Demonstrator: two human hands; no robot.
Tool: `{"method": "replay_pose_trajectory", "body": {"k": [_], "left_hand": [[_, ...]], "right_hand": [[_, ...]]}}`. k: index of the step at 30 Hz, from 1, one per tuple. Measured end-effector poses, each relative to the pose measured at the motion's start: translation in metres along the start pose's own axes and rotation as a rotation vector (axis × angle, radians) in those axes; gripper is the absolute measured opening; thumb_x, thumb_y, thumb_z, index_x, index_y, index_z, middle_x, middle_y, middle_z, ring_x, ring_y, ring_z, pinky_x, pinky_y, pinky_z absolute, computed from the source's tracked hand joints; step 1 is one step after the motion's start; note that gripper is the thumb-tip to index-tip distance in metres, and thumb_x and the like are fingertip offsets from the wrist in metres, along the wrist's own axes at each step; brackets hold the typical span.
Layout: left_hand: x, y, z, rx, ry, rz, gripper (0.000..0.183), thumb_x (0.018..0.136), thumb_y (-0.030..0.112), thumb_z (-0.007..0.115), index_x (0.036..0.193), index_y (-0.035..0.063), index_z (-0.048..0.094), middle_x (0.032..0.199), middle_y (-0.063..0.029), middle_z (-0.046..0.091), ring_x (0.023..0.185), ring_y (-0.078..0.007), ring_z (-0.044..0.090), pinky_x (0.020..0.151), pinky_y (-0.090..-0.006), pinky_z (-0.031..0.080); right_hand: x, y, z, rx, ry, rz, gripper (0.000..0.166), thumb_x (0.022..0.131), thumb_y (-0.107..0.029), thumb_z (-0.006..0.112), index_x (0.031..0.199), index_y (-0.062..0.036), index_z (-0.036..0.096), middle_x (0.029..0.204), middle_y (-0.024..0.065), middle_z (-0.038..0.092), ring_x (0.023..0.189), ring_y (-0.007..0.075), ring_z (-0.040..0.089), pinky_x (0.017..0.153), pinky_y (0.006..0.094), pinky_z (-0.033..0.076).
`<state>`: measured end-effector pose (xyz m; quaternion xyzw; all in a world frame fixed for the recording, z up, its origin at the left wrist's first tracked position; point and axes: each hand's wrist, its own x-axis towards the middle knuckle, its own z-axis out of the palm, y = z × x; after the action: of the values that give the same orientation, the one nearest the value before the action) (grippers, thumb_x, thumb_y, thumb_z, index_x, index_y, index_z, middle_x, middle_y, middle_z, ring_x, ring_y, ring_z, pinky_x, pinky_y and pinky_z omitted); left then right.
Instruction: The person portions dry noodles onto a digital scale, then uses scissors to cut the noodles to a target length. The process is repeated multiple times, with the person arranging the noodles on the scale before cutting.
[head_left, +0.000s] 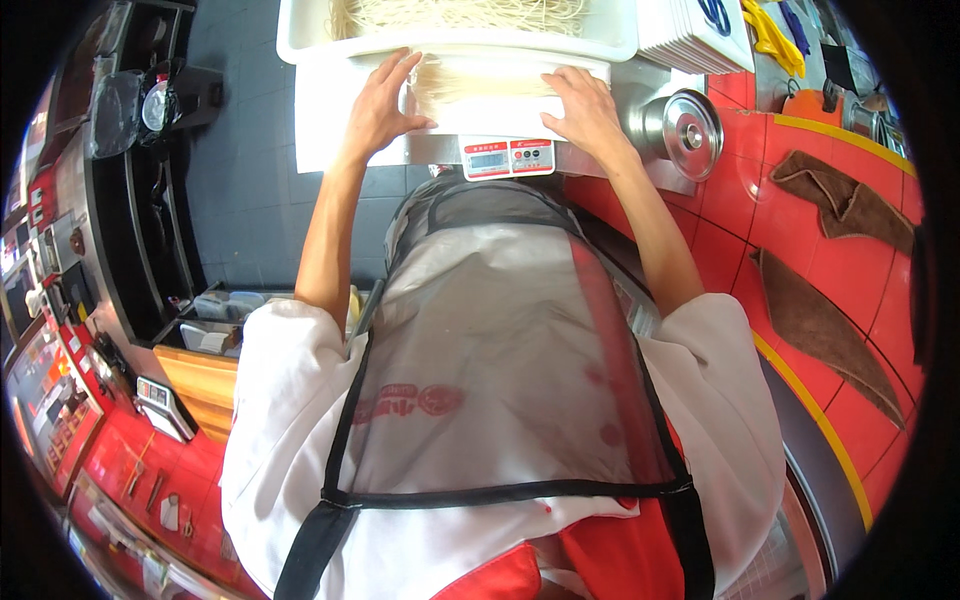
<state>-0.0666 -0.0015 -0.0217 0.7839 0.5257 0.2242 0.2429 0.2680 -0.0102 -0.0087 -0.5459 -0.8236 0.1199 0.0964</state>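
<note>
A bundle of pale noodles (480, 81) lies lengthwise on a white tray or board (480, 120), which rests over a digital kitchen scale (510, 157). My left hand (386, 105) is at the bundle's left end, thumb and fingers spread apart. My right hand (585, 109) is at the right end, its fingers curved over the noodle ends. Whether either hand grips the noodles or the tray under them cannot be made out. Just beyond stands a white plastic tub (457, 51) with more loose noodles (457, 16) in it.
White stacked trays (694, 37) stand at the back right, with blue and yellow items near them. A lidded steel container (691, 135) sits right of my right hand on the steel counter. Brown cloths (832, 337) lie on red tiles at right. Containers fill a rack (217, 319) at lower left.
</note>
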Motion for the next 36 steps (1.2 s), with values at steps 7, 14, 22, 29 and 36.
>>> {"method": "replay_pose_trajectory", "body": {"k": [7, 14, 22, 29, 36], "left_hand": [[0.009, 0.002, 0.003, 0.032, 0.068, 0.114, 0.081, 0.063, 0.011, 0.088, 0.136, 0.0110, 0.055, 0.142, -0.0141, 0.054, 0.125, -0.0367, 0.053, 0.105, -0.0439, 0.046], [0.012, 0.013, 0.005, 0.064, 0.028, 0.169, 0.055, 0.067, 0.005, 0.080, 0.120, 0.0061, 0.065, 0.125, -0.0095, 0.065, 0.110, -0.0333, 0.058, 0.097, -0.0433, 0.050], [0.015, 0.028, 0.026, 0.285, -0.017, 0.201, 0.047, 0.074, 0.013, 0.079, 0.119, 0.0062, 0.066, 0.125, -0.0068, 0.066, 0.112, -0.0291, 0.057, 0.093, -0.0427, 0.047], [0.011, 0.037, 0.019, 0.221, 0.076, 0.204, 0.056, 0.074, 0.021, 0.082, 0.126, 0.0102, 0.064, 0.134, -0.0086, 0.061, 0.123, -0.0308, 0.054, 0.099, -0.0453, 0.045], [0.006, 0.020, 0.022, 0.061, 0.133, 0.173, 0.044, 0.079, 0.014, 0.077, 0.120, 0.0051, 0.066, 0.124, -0.0133, 0.066, 0.113, -0.0341, 0.060, 0.097, -0.0445, 0.048]], "right_hand": [[0.013, -0.002, 0.005, -0.024, -0.064, -0.033, 0.040, 0.075, -0.012, 0.068, 0.115, -0.0059, 0.064, 0.109, 0.0120, 0.062, 0.108, 0.0313, 0.060, 0.094, 0.0442, 0.046], [0.026, -0.005, 0.008, -0.085, -0.154, -0.045, 0.017, 0.077, 0.002, 0.059, 0.093, -0.0007, 0.063, 0.095, 0.0179, 0.066, 0.091, 0.0364, 0.066, 0.083, 0.0478, 0.052], [0.027, 0.012, 0.007, -0.283, -0.172, -0.019, 0.020, 0.077, 0.002, 0.060, 0.096, -0.0024, 0.065, 0.098, 0.0153, 0.067, 0.096, 0.0337, 0.066, 0.083, 0.0449, 0.051], [0.018, 0.010, -0.010, -0.287, -0.047, -0.018, 0.026, 0.079, 0.002, 0.060, 0.104, -0.0046, 0.066, 0.106, 0.0127, 0.064, 0.108, 0.0290, 0.060, 0.090, 0.0427, 0.047], [0.007, -0.008, -0.026, -0.134, 0.003, -0.005, 0.041, 0.076, -0.010, 0.074, 0.116, -0.0086, 0.066, 0.110, 0.0068, 0.062, 0.108, 0.0269, 0.058, 0.091, 0.0409, 0.046]]}}
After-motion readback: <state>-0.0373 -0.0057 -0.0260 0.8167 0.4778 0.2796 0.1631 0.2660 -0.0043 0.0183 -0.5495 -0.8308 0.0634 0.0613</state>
